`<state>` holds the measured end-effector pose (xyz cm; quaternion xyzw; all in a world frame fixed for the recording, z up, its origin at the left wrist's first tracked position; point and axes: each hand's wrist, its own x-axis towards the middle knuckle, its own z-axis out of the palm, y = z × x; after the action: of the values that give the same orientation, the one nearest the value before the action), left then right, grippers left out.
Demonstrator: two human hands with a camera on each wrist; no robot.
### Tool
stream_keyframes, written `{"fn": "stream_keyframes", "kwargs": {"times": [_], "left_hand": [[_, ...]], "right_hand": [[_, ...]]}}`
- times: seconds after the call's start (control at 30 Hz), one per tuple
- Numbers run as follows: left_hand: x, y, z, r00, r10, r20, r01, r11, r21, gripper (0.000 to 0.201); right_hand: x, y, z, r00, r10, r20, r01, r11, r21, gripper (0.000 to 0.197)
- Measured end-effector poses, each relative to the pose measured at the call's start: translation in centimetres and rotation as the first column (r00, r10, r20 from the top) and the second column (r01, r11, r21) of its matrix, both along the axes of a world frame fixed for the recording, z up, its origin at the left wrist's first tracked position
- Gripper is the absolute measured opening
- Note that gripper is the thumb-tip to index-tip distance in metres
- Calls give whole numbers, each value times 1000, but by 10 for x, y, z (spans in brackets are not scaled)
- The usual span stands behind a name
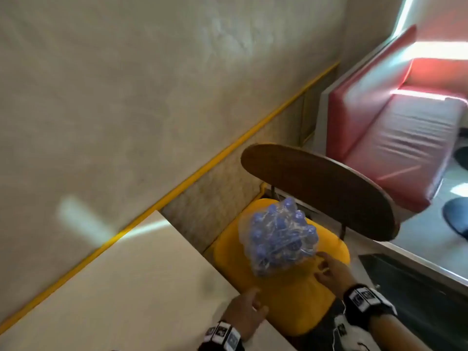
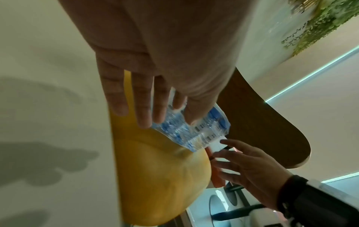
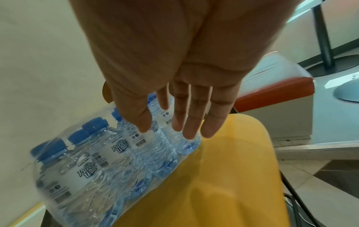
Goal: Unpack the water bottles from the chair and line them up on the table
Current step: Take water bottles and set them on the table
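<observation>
A shrink-wrapped pack of water bottles [image 1: 281,236] with blue caps stands on the yellow chair seat [image 1: 291,300]. In the right wrist view the pack of water bottles [image 3: 108,161] shows white labels under clear film. My right hand [image 1: 329,271] hovers at the pack's near right corner, fingers straight and spread, holding nothing. My left hand [image 1: 247,311] hangs over the table's corner, short of the pack, fingers loose and empty. In the left wrist view both the left hand [image 2: 147,98] and the right hand [image 2: 246,164] appear open beside the pack [image 2: 194,130].
A pale table [image 1: 121,287] lies at the lower left, against a wall with a yellow strip [image 1: 228,148]. The chair's dark wooden backrest [image 1: 321,188] curves behind the pack. A red padded bench [image 1: 395,138] stands at the right.
</observation>
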<state>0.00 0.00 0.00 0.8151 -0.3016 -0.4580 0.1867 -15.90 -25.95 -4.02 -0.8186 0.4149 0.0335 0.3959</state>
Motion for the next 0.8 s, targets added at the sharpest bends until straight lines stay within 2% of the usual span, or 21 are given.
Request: {"fn": "stream_keyframes", "kwargs": {"times": [0.07,0.13,0.23,0.3,0.33,0.4,0.53,0.63,0.8], "left_hand": [[-7,-36,-10,995,93,-17,-94,993,-72,76],[-10,-67,-25,990,139,31,-134,983,-127,93],[-9,-97,-46,974,178,138,-156,975,-156,102],[2,-111,-69,959,201,198,-177,976,-130,96],[8,-119,-88,956,211,205,-191,975,-113,87],[12,-134,-99,943,234,238,-213,971,-111,62],[4,-158,-71,886,356,298,-336,935,-117,22],[6,-168,-70,888,352,296,-358,933,-37,27],[7,-155,-83,922,324,212,-328,945,-21,42]], "right_hand": [[11,-5,7,999,33,42,-35,999,37,70],[25,-9,16,991,117,60,-120,992,40,79],[44,-16,11,983,175,62,-177,984,26,80],[55,-20,7,978,209,11,-209,978,19,76],[61,-23,6,977,213,-22,-213,977,14,75],[72,-28,4,972,223,-69,-223,975,13,76],[93,-37,-6,948,286,-136,-294,955,-44,68],[90,-38,-10,929,298,-220,-314,949,-39,73],[70,-34,-15,945,280,-166,-290,956,-39,74]]}}
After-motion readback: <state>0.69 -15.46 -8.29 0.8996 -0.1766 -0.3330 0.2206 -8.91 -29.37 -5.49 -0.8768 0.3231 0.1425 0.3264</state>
